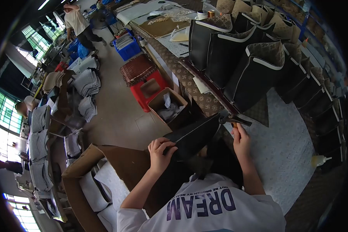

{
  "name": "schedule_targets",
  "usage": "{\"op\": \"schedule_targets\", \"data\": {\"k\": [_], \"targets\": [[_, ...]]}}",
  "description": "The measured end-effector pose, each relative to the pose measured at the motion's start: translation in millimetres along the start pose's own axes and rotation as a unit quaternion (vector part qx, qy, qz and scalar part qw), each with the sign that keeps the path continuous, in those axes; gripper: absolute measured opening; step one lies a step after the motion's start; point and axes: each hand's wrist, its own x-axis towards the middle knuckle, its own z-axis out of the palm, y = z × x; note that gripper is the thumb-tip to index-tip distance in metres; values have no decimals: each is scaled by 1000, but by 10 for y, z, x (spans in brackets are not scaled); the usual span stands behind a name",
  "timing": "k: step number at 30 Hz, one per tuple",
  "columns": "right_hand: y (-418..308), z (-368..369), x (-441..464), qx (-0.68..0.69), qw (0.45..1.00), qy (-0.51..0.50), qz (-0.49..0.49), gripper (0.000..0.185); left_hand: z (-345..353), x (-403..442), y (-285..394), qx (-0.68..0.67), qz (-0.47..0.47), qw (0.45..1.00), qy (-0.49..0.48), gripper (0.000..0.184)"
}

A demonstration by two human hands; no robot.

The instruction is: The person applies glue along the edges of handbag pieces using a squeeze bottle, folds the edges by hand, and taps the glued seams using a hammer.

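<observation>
My left hand (161, 153) grips the near left end of a black boot-shaped piece (191, 137) with a pale seam line. The far end of that piece meets the metal end of a dark narrow bar (220, 98) at the table edge. My right hand (240, 140) is closed around the orange-brown handle (235, 125) of a tool, right beside the bar's end. The tool's head is dark and hard to make out against the black piece. Tall black pieces with white top edges (255, 69) stand just beyond the bar.
An open cardboard box with pale pieces (98, 193) lies at my left. Ahead are a small carton (168, 106), a red stool (149, 89) and a blue crate (126, 46). A glue bottle (320, 160) is at the right. Another person (79, 25) stands far off at upper left.
</observation>
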Motion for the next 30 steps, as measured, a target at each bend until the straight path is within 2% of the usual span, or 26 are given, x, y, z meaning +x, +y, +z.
{"op": "schedule_targets", "data": {"k": [6, 12, 15, 21, 24, 30], "targets": [[17, 3, -5, 8, 1000, 6, 6, 27, 86, 303, 13, -69, 19, 993, -93, 21], [51, -6, -3, 16, 1000, 13, -4, 28, 128, 417, -12, -103, 49, 988, -100, 18], [17, -5, 1, 14, 1000, 9, -6, 28, 128, 335, 32, -48, -15, 992, -116, 17], [3, -13, 10, 9, 1000, 3, 4, 28, 280, 225, 97, -75, 4, 997, -33, 14], [0, -18, 6, 7, 1000, 1, 2, 28, 314, 200, 82, -53, 37, 998, -16, 20], [49, 19, -18, 4, 1000, 11, 3, 26, 184, 273, 184, -8, 75, 989, -123, 37]]}}
